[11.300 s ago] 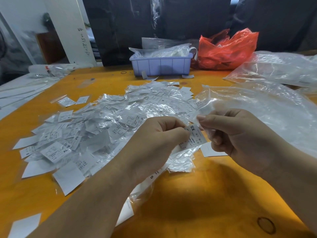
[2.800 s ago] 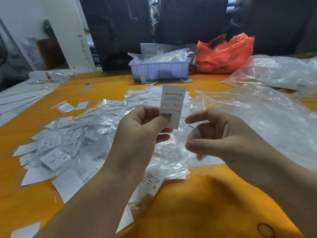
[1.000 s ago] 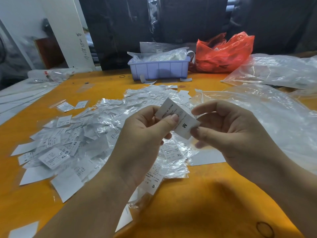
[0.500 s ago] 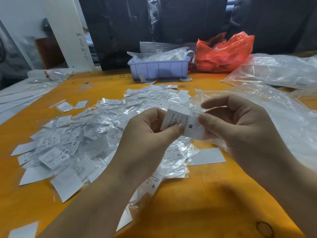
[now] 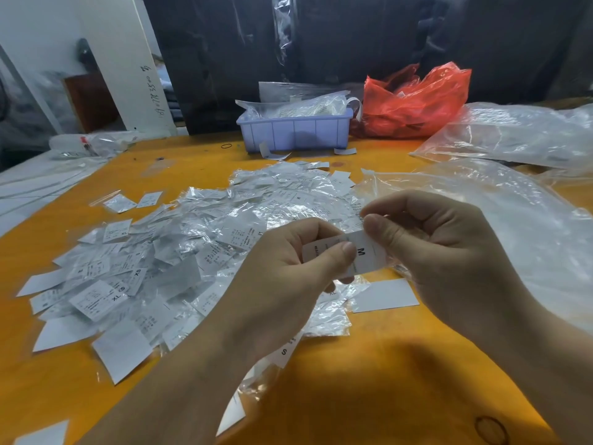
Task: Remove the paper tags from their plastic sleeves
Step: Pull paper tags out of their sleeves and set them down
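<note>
fingers (image 5: 345, 252) on both tag (image 5: 364, 256) ends

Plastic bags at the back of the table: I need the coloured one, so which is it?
The crumpled red plastic bag, right of the lilac plastic bin. The large bags along the right side are clear and colourless.

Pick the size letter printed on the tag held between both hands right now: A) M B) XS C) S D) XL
A: the tag pinched by the left hand and the right hand shows a bold M just right of the left thumb; the XL, S and XS tags lie in the pile on the table.
</note>
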